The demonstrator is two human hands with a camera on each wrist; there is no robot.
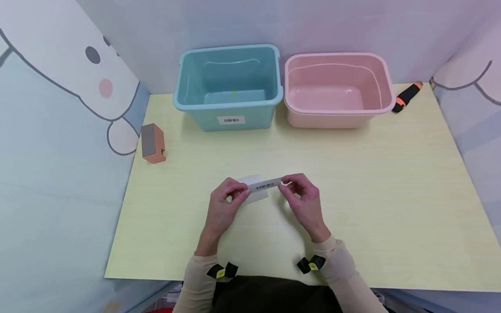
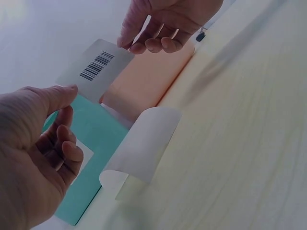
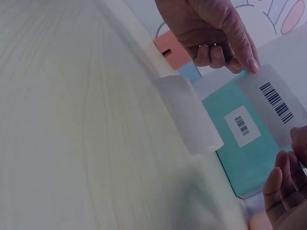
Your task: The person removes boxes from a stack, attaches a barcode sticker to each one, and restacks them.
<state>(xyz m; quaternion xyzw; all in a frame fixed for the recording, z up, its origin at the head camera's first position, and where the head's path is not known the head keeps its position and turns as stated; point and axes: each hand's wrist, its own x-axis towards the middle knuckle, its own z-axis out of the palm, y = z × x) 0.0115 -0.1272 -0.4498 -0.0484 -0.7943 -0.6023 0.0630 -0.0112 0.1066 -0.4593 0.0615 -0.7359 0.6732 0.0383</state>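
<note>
A white barcode label [image 1: 266,185] is stretched between both hands above the table. My left hand [image 1: 225,206] pinches its left end between thumb and forefinger, and my right hand [image 1: 303,200] pinches the right end the same way. Its printed barcode faces up toward me. Beneath the label, a curled white backing sheet [image 2: 144,143] lies on the table, partly covered by the left hand in the head view. Behind stands a blue-green bin [image 1: 235,106] with another barcode label [image 1: 231,120] stuck on its front. To its right is a pink bin [image 1: 340,119].
An orange-brown block with a grey top [image 1: 153,143] sits at the table's left edge. A black and orange handheld tool [image 1: 407,98] lies at the back right, beside the pink bin. Patterned cloth walls [image 1: 332,26] enclose the table [image 1: 391,208] at the back and sides.
</note>
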